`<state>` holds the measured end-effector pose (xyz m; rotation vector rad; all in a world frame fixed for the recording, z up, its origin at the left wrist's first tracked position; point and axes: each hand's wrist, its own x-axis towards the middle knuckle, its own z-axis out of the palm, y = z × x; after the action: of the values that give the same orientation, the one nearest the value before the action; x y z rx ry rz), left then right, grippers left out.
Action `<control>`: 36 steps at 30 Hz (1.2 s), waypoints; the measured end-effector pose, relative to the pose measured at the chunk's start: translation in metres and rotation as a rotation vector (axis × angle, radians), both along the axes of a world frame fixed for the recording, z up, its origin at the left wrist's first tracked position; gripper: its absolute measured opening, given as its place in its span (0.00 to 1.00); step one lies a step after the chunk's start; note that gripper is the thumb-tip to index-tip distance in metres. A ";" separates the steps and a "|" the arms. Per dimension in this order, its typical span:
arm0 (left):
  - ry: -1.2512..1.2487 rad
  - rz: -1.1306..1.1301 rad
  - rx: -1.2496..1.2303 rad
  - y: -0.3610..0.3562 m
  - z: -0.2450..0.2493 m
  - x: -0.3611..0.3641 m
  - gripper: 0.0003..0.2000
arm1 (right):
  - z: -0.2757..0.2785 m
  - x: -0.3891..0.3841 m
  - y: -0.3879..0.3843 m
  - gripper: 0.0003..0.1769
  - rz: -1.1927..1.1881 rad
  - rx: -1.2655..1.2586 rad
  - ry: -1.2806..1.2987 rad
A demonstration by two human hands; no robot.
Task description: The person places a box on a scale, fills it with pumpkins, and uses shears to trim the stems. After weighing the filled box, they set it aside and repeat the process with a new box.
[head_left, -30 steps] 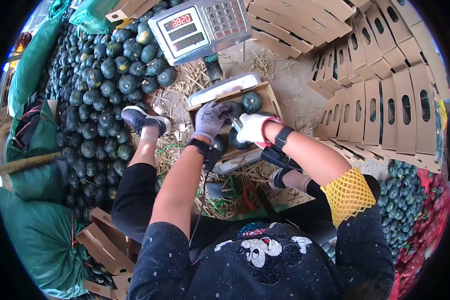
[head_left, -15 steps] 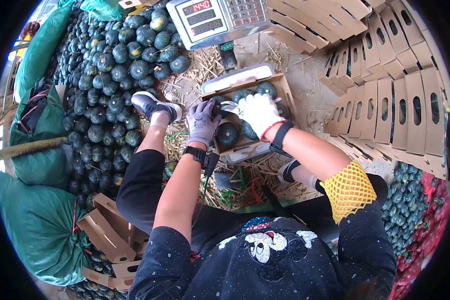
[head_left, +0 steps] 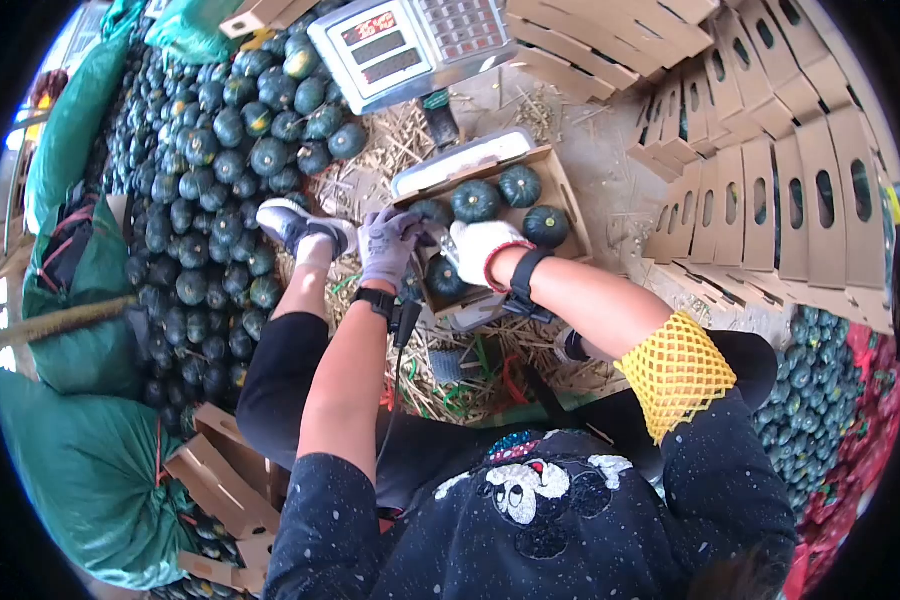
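A cardboard box (head_left: 567, 197) on the platform of the scale holds several dark green squashes, such as the round one (head_left: 476, 201) at its middle. My left hand (head_left: 390, 247), in a grey glove, reaches over the box's left edge beside a squash (head_left: 431, 211); its fingertips are blurred. My right hand (head_left: 482, 250), in a white glove, is over the front part of the box, close to my left fingertips. Its fingers bend downward and are partly hidden. Below the hands, another squash (head_left: 445, 277) lies in the front left corner.
The scale's display unit (head_left: 380, 48) stands beyond the box. A large heap of squashes (head_left: 228, 165) lies at the left, with green sacks (head_left: 80, 470) beside it. Cardboard boxes (head_left: 755, 200) stand stacked at the right. Straw (head_left: 390, 135) litters the floor.
My right hand has drawn back and left, uncovering the squashes at the middle and right of the box. My left hand has shifted slightly. The view has moved a little.
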<state>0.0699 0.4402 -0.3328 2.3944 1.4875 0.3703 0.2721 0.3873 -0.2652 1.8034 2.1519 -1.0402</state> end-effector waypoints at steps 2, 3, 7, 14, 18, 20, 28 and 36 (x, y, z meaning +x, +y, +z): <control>0.042 0.111 0.027 0.006 0.016 -0.009 0.12 | 0.014 0.013 -0.004 0.21 -0.062 -0.031 -0.012; -0.150 0.303 0.162 0.009 0.008 -0.026 0.20 | 0.032 0.027 -0.007 0.20 -0.069 -0.016 -0.039; -0.628 0.949 -0.026 0.011 -0.002 -0.053 0.43 | 0.011 0.109 -0.019 0.15 -0.172 0.302 -0.361; -0.733 0.623 -0.184 -0.029 -0.007 0.015 0.41 | -0.035 0.155 -0.005 0.09 0.034 0.451 -0.556; -0.625 0.662 -0.310 -0.045 -0.017 0.013 0.39 | -0.026 0.149 -0.004 0.13 -0.060 0.321 -0.412; -0.763 0.683 -0.258 -0.044 -0.048 -0.005 0.38 | -0.017 0.153 -0.002 0.14 -0.092 0.206 -0.330; -0.607 0.769 -0.708 -0.076 -0.074 -0.051 0.34 | -0.075 0.239 -0.009 0.36 -1.131 0.184 -0.025; 0.526 0.368 -0.355 -0.111 -0.070 -0.022 0.27 | -0.131 0.249 -0.084 0.38 -0.577 -0.058 -0.434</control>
<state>0.0480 0.3289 -0.4030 2.0130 2.0176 -0.4572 0.5207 0.3028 -0.3959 2.4130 1.3730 -0.6858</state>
